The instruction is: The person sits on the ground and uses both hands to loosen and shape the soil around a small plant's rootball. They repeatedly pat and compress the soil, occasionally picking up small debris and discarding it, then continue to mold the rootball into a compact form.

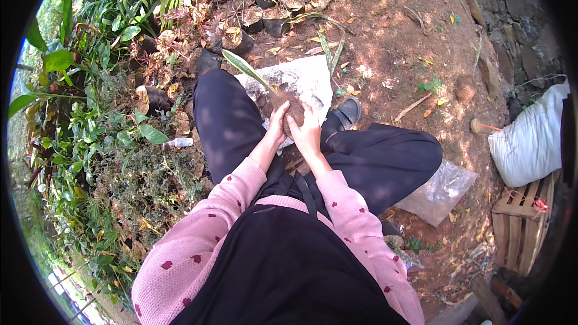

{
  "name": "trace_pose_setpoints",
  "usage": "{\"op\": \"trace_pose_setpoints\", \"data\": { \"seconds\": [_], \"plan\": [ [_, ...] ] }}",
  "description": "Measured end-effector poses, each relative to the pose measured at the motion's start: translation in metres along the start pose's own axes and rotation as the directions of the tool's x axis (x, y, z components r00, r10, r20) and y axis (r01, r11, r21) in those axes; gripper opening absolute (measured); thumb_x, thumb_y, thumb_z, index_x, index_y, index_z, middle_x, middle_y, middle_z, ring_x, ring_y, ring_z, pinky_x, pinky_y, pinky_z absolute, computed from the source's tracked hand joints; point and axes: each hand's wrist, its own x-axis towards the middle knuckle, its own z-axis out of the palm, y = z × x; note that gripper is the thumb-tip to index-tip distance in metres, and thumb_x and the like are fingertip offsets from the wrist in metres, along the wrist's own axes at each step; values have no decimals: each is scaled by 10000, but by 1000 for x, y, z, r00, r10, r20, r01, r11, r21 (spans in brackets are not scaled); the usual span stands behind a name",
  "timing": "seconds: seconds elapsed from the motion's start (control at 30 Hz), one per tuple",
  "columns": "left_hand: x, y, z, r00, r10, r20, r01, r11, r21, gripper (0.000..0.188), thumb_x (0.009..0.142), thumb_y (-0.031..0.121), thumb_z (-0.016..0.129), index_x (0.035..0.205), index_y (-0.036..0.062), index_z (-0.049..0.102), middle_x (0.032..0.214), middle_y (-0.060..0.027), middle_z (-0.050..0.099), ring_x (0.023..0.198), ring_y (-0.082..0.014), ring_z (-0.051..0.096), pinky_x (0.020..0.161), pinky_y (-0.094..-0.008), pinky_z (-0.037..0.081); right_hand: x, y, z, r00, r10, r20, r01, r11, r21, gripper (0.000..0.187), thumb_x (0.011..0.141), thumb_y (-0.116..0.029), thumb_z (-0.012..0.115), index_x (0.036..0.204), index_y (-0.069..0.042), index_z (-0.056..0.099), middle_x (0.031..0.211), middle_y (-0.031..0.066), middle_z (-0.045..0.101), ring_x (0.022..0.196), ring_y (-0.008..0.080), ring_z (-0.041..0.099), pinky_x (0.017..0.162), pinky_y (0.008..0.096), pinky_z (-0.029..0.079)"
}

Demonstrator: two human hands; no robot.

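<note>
In the head view, the left hand (278,123) and the right hand (308,132) were half curled, cupping a brown clump of soil (294,109) from its near side, with their fingers laid against it. A plant (248,71) with a green, yellow-edged leaf stood out from the clump, tilting away to the left. The clump was between the person's knees, over a dirt-smeared white sheet (316,78); whether it rested there could not be told. A sandal (348,113) showed just beside the sheet. Dark planting bags (276,26) sat beyond it, leafy plants (72,162) filled the left side, and a white sack (530,141) stood against a wooden crate (521,229) at right.
</note>
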Motion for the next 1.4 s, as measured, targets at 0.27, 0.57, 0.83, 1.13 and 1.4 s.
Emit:
{"op": "trace_pose_setpoints", "data": {
  "seconds": [0.27,0.57,0.83,1.13,1.4],
  "plan": [
    [-6,14,7,987,-94,127,121,967,-226,408,886,349,522,1138,29,553,1098,-113,621,995,-241,607,920,-383,475,-1,-11,-1,987,159,33,-161,981,105,623,796,-330,678,1259,20,451,1206,273,480,1133,418,484,936,459,415],
    [5,1,-16,971,-140,-195,118,986,-121,309,917,332,504,1072,73,569,966,-51,589,951,-155,536,838,-290,450,-15,-12,30,989,-146,-31,125,924,-361,619,803,-279,646,1296,19,419,1278,262,429,1219,427,373,1012,508,314],
    [-4,27,-1,992,-104,-66,97,990,-101,359,964,344,467,1152,44,529,1111,-107,599,958,-202,606,821,-333,520,-1,-20,36,998,37,-53,-45,984,-173,541,790,-270,650,1239,-5,504,1259,242,469,1170,423,411,991,505,350],
    [3,51,3,968,62,-245,2,968,252,341,917,244,572,1176,28,522,1079,-95,611,967,-178,607,829,-314,516,25,3,53,944,318,-87,-285,920,271,449,785,-276,684,1133,-20,562,1078,203,600,1017,359,579,874,407,463],
    [13,42,-7,972,11,-235,3,998,56,355,890,302,568,1130,41,560,1038,-87,632,912,-200,629,817,-348,510,34,40,56,695,514,503,-699,321,638,402,920,-286,521,1174,22,569,1191,133,589,1086,198,540,912,300,411]
  ]
}}
